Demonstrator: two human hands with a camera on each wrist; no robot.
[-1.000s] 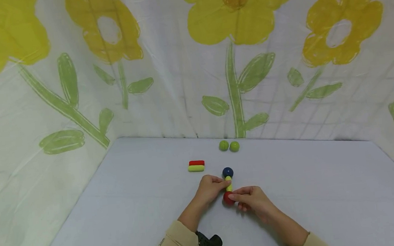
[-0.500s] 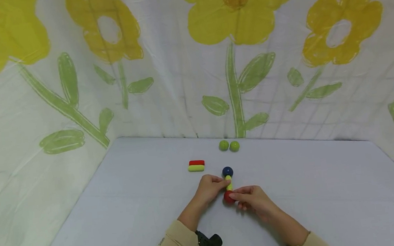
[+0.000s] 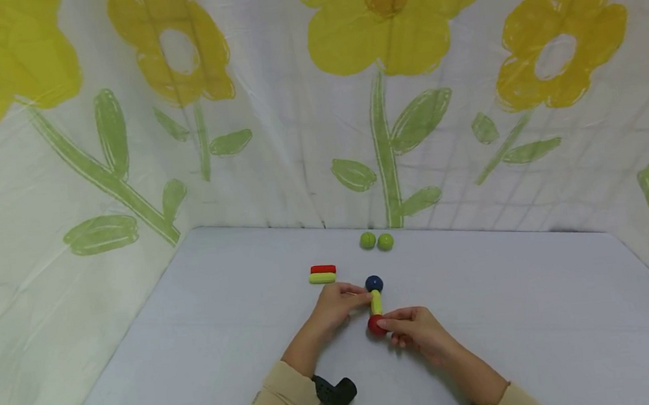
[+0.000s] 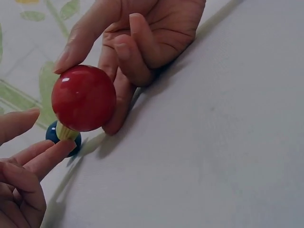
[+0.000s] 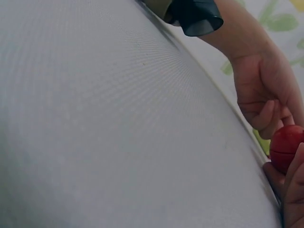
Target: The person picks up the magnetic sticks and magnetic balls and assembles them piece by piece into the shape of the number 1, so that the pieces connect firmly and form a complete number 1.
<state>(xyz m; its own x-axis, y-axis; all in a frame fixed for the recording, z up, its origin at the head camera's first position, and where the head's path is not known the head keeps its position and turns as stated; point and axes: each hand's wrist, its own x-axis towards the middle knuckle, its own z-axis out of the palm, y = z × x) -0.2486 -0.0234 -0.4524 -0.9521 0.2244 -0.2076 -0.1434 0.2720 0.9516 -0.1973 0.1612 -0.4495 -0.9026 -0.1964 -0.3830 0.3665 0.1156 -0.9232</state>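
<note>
A red ball (image 3: 377, 326), a ribbed yellow stick (image 3: 376, 303) and a dark blue ball (image 3: 374, 283) form one line on the table, the stick between the two balls. My right hand (image 3: 422, 334) pinches the red ball between thumb and fingers, clearly seen in the left wrist view. My left hand (image 3: 334, 307) is at the left of the stick. In the left wrist view a fingertip (image 4: 70, 144) reaches the stick, while the thumb stands apart from it. The right wrist view shows the red ball (image 5: 286, 147) at its right edge, with a seam around it.
Farther back on the white table (image 3: 237, 269), a red stick (image 3: 323, 270) lies alongside another yellow stick (image 3: 323, 278). Two green balls (image 3: 376, 242) sit near the back edge. A flowered cloth (image 3: 274, 168) hangs behind. Black wrist cameras (image 3: 339, 393) project from both sleeves.
My left hand has moved a little to the left and its grip on the yellow stick has loosened. The right hand stays on the red ball; the balls and stick hardly shift.
</note>
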